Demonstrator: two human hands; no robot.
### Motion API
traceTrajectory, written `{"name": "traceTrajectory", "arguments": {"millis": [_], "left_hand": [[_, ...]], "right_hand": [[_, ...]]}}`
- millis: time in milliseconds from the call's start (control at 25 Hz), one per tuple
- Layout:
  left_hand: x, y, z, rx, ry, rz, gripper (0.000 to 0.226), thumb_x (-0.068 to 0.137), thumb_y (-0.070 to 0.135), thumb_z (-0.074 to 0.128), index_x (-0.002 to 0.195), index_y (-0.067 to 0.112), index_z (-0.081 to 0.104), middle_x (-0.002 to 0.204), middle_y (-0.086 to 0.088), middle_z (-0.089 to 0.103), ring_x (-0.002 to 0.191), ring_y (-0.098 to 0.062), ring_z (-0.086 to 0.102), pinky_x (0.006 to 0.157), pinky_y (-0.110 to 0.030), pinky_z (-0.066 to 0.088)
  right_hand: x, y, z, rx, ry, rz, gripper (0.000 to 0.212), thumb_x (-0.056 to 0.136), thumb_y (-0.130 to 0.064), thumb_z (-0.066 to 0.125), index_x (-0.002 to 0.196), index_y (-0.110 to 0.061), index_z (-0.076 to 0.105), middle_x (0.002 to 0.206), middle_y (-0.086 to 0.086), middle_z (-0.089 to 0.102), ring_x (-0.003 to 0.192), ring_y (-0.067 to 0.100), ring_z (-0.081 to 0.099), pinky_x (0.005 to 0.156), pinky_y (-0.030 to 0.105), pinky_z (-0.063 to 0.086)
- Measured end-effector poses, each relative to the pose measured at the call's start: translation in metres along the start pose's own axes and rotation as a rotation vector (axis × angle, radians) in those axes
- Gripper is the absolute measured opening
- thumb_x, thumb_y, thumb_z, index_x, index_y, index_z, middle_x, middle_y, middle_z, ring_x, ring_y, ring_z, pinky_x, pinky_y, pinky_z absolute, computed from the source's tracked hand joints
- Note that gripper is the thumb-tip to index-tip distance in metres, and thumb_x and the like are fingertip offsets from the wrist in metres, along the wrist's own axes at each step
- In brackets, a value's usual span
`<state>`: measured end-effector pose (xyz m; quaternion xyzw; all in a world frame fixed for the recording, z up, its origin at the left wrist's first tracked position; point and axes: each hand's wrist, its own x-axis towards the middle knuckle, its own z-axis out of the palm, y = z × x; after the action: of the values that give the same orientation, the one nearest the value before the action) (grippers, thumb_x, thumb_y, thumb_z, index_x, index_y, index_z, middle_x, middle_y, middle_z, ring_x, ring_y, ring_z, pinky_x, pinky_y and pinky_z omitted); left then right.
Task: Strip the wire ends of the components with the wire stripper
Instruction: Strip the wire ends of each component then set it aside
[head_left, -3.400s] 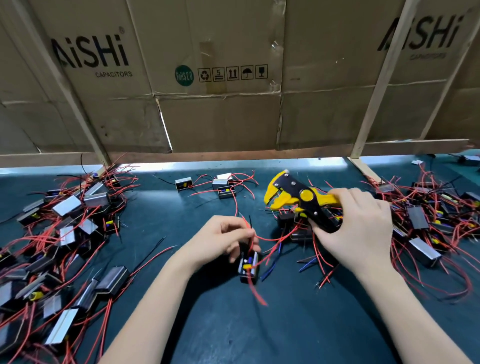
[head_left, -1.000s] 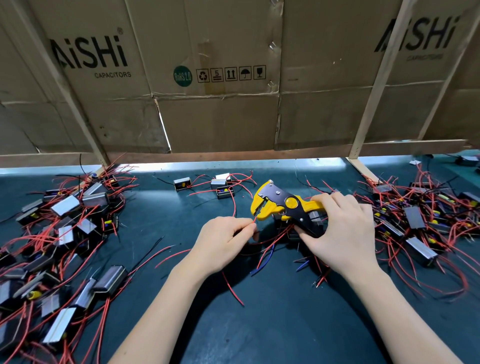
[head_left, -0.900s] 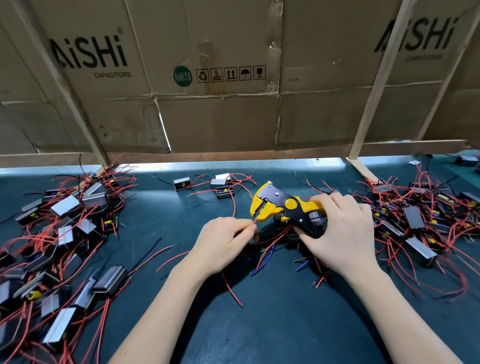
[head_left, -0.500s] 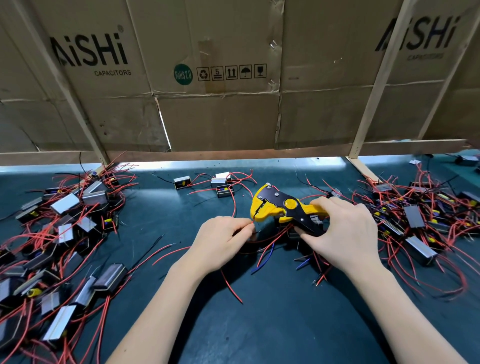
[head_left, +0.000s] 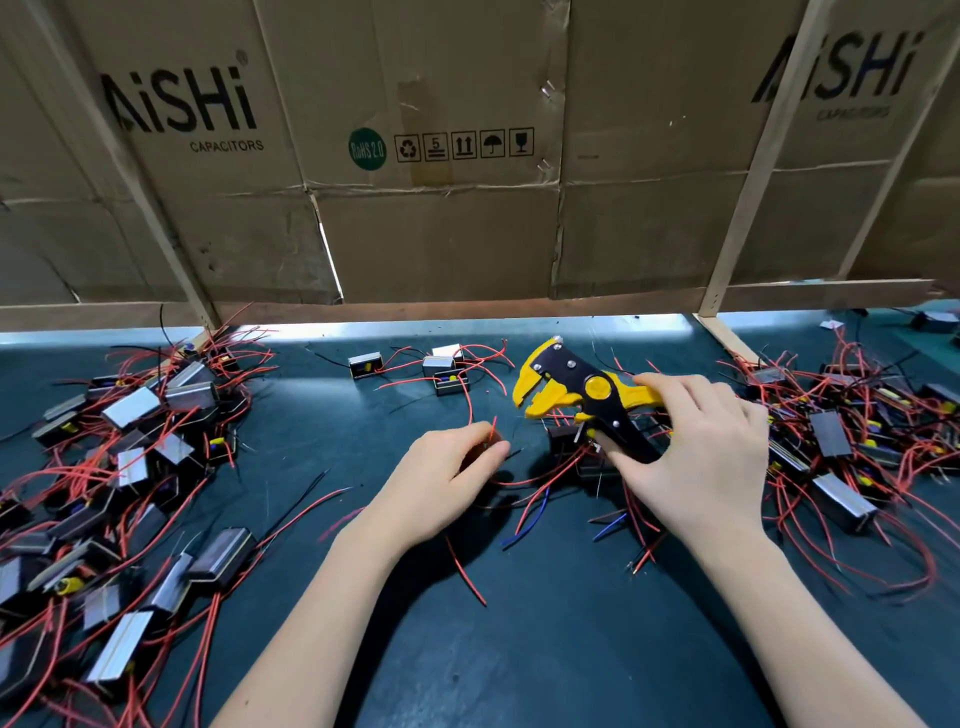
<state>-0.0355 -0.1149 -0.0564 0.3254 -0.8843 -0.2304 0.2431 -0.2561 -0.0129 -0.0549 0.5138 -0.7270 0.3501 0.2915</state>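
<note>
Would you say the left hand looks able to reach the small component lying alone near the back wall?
Probably yes: the component lies on bare mat, nothing between, though the left hand pinches a red wire.

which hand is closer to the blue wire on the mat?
Left. The left hand sits just left of the blue wire; the right hand is farther right, holding the stripper.

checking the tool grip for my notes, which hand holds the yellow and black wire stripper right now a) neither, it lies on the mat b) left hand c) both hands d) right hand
d: the right hand grips the handles of the wire stripper, while the left hand is apart from it, pinching a red wire.
</note>
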Motion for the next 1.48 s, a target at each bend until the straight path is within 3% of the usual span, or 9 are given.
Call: {"name": "traceTrajectory", "arguments": {"millis": [200, 400, 560, 680, 800, 1000, 1120, 1240, 1480], "left_hand": [[0.001, 0.009, 0.001, -0.383, 0.032, 0.004, 0.066, 0.084, 0.041, 0.064, 0.143, 0.032, 0.037, 0.125, 0.011, 0.057, 0.097, -0.009, 0.061, 0.089, -0.024, 0.048], [-0.003, -0.007, -0.015, 0.267, -0.124, -0.234, 0.06, 0.065, 0.065, 0.074, 0.114, 0.042, 0.048, 0.091, 0.017, 0.058, 0.083, -0.005, 0.054, 0.072, -0.03, 0.043], [0.003, 0.009, 0.014, 0.034, 0.076, -0.256, 0.031, 0.077, 0.023, 0.078, 0.105, 0.022, 0.063, 0.07, 0.009, 0.062, 0.064, -0.008, 0.054, 0.068, -0.027, 0.046], [0.001, 0.036, 0.039, -0.369, -0.056, -0.117, 0.061, 0.086, 0.025, 0.074, 0.14, 0.02, 0.046, 0.112, 0.006, 0.07, 0.075, -0.004, 0.058, 0.082, -0.024, 0.049], [-0.001, 0.04, 0.045, -0.283, -0.166, 0.09, 0.066, 0.097, 0.037, 0.055, 0.153, 0.025, 0.023, 0.137, 0.015, 0.056, 0.11, 0.004, 0.056, 0.101, -0.015, 0.039], [0.008, 0.0, -0.012, -0.179, 0.459, -0.154, 0.025, 0.098, 0.028, 0.056, 0.123, 0.025, 0.06, 0.082, 0.008, 0.075, 0.077, -0.003, 0.063, 0.076, -0.025, 0.043], [-0.004, -0.053, -0.059, 0.287, 0.775, -0.522, 0.033, 0.09, 0.023, 0.064, 0.12, 0.008, 0.06, 0.108, -0.017, 0.068, 0.105, -0.036, 0.056, 0.089, -0.042, 0.041], [-0.026, -0.095, -0.089, 0.436, 0.746, -0.904, 0.061, 0.084, 0.021, 0.071, 0.13, -0.008, 0.043, 0.133, -0.035, 0.046, 0.124, -0.049, 0.039, 0.099, -0.055, 0.033], [-0.021, -0.109, -0.094, 0.515, 0.682, -0.82, 0.072, 0.083, -0.004, 0.057, 0.149, 0.004, 0.029, 0.151, -0.025, 0.034, 0.126, -0.049, 0.037, 0.099, -0.054, 0.032]], "right_hand": [[0.006, 0.009, -0.003, 0.124, 0.037, 0.176, 0.053, 0.069, -0.052, 0.073, 0.111, -0.021, 0.066, 0.102, 0.0, 0.066, 0.098, 0.029, 0.06, 0.082, 0.04, 0.036], [0.006, 0.009, -0.007, 0.117, 0.017, 0.183, 0.052, 0.066, -0.042, 0.085, 0.111, -0.02, 0.068, 0.102, -0.001, 0.068, 0.098, 0.029, 0.061, 0.084, 0.042, 0.037], [0.005, 0.005, -0.008, 0.131, 0.011, 0.152, 0.053, 0.065, -0.041, 0.086, 0.111, -0.022, 0.068, 0.103, -0.003, 0.069, 0.096, 0.027, 0.062, 0.084, 0.041, 0.038], [0.004, 0.004, -0.008, 0.158, 0.011, 0.127, 0.052, 0.067, -0.045, 0.083, 0.112, -0.023, 0.068, 0.104, -0.004, 0.07, 0.097, 0.026, 0.063, 0.085, 0.043, 0.039], [0.004, 0.002, -0.009, 0.22, 0.004, 0.129, 0.052, 0.068, -0.05, 0.076, 0.112, -0.024, 0.067, 0.104, -0.006, 0.069, 0.099, 0.024, 0.063, 0.086, 0.043, 0.041], [0.003, 0.001, -0.006, 0.23, 0.001, 0.114, 0.052, 0.068, -0.045, 0.085, 0.111, -0.022, 0.068, 0.103, -0.004, 0.069, 0.097, 0.026, 0.063, 0.085, 0.044, 0.042], [0.001, 0.003, -0.004, 0.212, -0.002, 0.118, 0.051, 0.069, -0.05, 0.079, 0.11, -0.023, 0.068, 0.103, -0.005, 0.069, 0.097, 0.025, 0.063, 0.084, 0.042, 0.039], [0.001, 0.005, -0.003, 0.181, -0.015, 0.128, 0.051, 0.067, -0.045, 0.086, 0.109, -0.023, 0.068, 0.102, -0.004, 0.069, 0.096, 0.026, 0.063, 0.083, 0.041, 0.038], [0.0, 0.004, -0.004, 0.172, -0.126, 0.17, 0.05, 0.063, -0.044, 0.086, 0.106, -0.025, 0.069, 0.101, -0.006, 0.069, 0.098, 0.025, 0.062, 0.085, 0.04, 0.037]]}}
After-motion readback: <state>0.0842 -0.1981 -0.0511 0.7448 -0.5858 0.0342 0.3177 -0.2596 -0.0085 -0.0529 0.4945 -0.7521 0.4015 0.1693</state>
